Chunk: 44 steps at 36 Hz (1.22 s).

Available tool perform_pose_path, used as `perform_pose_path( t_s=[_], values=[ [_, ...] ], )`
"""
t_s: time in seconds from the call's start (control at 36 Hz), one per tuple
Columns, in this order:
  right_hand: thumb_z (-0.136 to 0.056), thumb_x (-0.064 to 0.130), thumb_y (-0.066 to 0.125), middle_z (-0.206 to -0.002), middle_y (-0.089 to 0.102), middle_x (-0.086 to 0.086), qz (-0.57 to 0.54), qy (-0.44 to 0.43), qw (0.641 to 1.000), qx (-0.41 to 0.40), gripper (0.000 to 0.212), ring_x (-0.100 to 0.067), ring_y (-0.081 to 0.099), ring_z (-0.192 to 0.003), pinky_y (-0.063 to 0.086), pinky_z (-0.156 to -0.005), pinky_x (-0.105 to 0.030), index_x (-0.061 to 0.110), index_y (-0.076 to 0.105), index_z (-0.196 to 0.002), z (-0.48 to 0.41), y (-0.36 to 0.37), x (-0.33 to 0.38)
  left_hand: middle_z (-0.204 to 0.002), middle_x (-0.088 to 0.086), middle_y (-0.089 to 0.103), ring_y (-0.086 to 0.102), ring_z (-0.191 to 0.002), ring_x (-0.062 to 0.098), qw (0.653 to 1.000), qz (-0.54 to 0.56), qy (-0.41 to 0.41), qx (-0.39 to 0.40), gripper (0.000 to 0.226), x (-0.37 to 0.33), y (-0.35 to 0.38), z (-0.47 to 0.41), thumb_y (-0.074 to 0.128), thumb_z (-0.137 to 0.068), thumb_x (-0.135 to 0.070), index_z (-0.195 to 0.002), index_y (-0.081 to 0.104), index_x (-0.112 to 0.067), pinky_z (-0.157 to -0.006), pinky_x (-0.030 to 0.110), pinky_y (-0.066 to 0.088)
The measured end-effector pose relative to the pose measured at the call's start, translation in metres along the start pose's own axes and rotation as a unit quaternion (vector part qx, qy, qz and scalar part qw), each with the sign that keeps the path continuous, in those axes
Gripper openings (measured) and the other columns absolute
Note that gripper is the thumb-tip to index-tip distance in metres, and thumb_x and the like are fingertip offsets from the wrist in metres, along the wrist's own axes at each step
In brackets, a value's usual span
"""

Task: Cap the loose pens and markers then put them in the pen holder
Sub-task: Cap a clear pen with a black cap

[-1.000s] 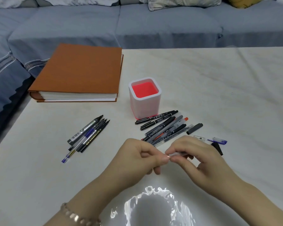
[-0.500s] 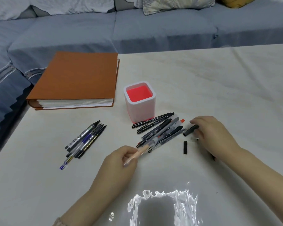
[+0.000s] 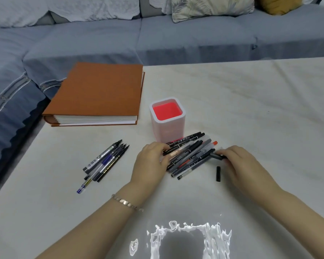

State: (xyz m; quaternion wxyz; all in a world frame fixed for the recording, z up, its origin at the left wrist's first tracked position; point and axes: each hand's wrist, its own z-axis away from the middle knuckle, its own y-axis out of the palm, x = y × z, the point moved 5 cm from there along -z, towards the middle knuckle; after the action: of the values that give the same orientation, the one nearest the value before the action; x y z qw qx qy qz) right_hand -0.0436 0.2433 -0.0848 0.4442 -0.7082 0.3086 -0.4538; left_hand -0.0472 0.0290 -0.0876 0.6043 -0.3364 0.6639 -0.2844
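- Head view, pen-capping task. We see the left hand (image 3: 151, 163), which half a second ago carried a translucent pink-tinted pen (image 3: 178, 152) clear of the table. It is now lowered onto the heap of black, grey and red pens and markers (image 3: 191, 156). Its fingers curl round that pen's near end, and the barrel lies along the heap.
- We find the right hand (image 3: 239, 163) in much the same place as before, at the heap's right end. Its thumb and fingertips now pinch a dark cylindrical cap (image 3: 216, 156). A short black cap (image 3: 218, 173) lies loose on the white cloth-covered table (image 3: 260, 109), just beside that hand.
- The white square pen holder with a red interior (image 3: 166, 128) stands upright just behind the heap, and we see nothing inside it. A second bundle of pens (image 3: 105, 161) lies well apart to the left.
- We judge that the translucent pen is being set down and a cap picked for another pen. Nothing has been stowed yet.
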Motion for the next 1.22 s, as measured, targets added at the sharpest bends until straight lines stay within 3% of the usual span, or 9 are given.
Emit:
perform_pose_path(
  t_s=[0.11,0.28,0.39,0.53,0.67,0.78,0.83,1.0,1.22],
  values=[
    [-0.090,0.006,0.047,-0.093,0.048,0.008,-0.076,-0.001,0.997,0.019,0.025,-0.016,0.054,-0.087,0.035,-0.078,-0.018,0.014,0.060,-0.110,0.001,0.005,0.031,-0.113,0.001,0.061,0.053,-0.108,0.020,0.997,-0.067,-0.014,-0.025,0.024,0.032,-0.027,0.015,0.054,-0.086,-0.012,-0.109,0.061,-0.013,-0.092,0.031,0.038],
    [-0.093,0.017,0.041,-0.091,0.045,0.022,-0.122,-0.008,0.990,0.070,0.027,0.010,0.046,-0.084,0.034,-0.076,-0.012,0.024,0.058,-0.113,-0.004,0.022,0.061,-0.100,0.009,0.065,0.057,-0.089,0.034,0.976,-0.182,-0.077,-0.096,0.020,0.091,-0.075,0.039,0.060,-0.079,-0.005,-0.098,0.066,-0.008,-0.075,0.039,0.043],
    [-0.094,0.020,0.039,-0.099,0.053,0.014,-0.134,-0.008,0.987,0.087,0.027,0.003,0.051,-0.090,0.039,-0.078,-0.016,0.028,0.058,-0.111,-0.005,0.028,0.076,-0.109,0.007,0.061,0.052,-0.097,0.031,0.970,-0.188,-0.118,-0.098,0.021,0.122,-0.092,0.043,0.060,-0.084,-0.017,-0.104,0.064,-0.011,-0.079,0.038,0.039],
    [-0.093,0.019,0.042,-0.097,0.052,0.023,-0.142,-0.021,0.985,0.093,0.025,0.015,0.045,-0.094,0.033,-0.077,-0.002,0.028,0.062,-0.105,-0.005,0.033,0.084,-0.114,0.003,0.060,0.051,-0.102,0.027,0.983,-0.137,-0.105,-0.066,0.027,0.127,-0.086,0.037,0.055,-0.088,-0.024,-0.114,0.060,-0.019,-0.084,0.035,0.039],
    [-0.092,0.018,0.046,-0.095,0.053,0.025,-0.146,-0.018,0.986,0.084,0.022,0.021,0.044,-0.091,0.032,-0.077,0.000,0.027,0.064,-0.101,-0.001,0.032,0.083,-0.114,0.005,0.056,0.049,-0.102,0.027,0.982,-0.145,-0.092,-0.079,0.028,0.122,-0.074,0.040,0.061,-0.083,-0.023,-0.109,0.062,-0.014,-0.084,0.031,0.036],
    [-0.090,0.028,0.041,-0.094,0.055,0.026,-0.149,-0.017,0.986,0.077,0.023,0.021,0.046,-0.089,0.033,-0.075,0.000,0.031,0.064,-0.096,0.000,0.029,0.085,-0.112,0.012,0.057,0.052,-0.102,0.034,0.978,-0.165,-0.096,-0.083,0.023,0.120,-0.068,0.047,0.067,-0.078,-0.017,-0.100,0.065,-0.010,-0.084,0.037,0.037],
    [-0.092,0.020,0.047,-0.090,0.057,0.026,-0.155,-0.018,0.984,0.081,0.020,0.020,0.047,-0.085,0.034,-0.073,0.000,0.034,0.062,-0.092,0.001,0.027,0.086,-0.109,0.017,0.061,0.056,-0.101,0.040,0.976,-0.180,-0.078,-0.095,0.021,0.119,-0.064,0.051,0.076,-0.069,-0.012,-0.088,0.067,-0.011,-0.084,0.044,0.041],
    [-0.091,0.017,0.050,-0.083,0.058,0.024,-0.156,-0.013,0.983,0.094,0.020,0.016,0.049,-0.083,0.035,-0.071,-0.001,0.033,0.062,-0.091,0.004,0.031,0.087,-0.094,0.014,0.061,0.056,-0.081,0.039,0.970,-0.195,-0.071,-0.130,0.020,0.116,-0.067,0.055,0.081,-0.061,-0.011,-0.074,0.067,-0.011,-0.070,0.038,0.041],
    [-0.089,0.016,0.052,-0.087,0.060,0.017,-0.166,0.008,0.980,0.111,0.020,0.010,0.050,-0.087,0.036,-0.071,-0.004,0.033,0.063,-0.093,0.008,0.036,0.085,-0.071,0.006,0.060,0.056,-0.062,0.030,0.973,-0.204,-0.041,-0.103,0.018,0.111,-0.066,0.056,0.080,-0.062,-0.010,-0.071,0.064,-0.010,-0.053,0.034,0.045]
  ],
)
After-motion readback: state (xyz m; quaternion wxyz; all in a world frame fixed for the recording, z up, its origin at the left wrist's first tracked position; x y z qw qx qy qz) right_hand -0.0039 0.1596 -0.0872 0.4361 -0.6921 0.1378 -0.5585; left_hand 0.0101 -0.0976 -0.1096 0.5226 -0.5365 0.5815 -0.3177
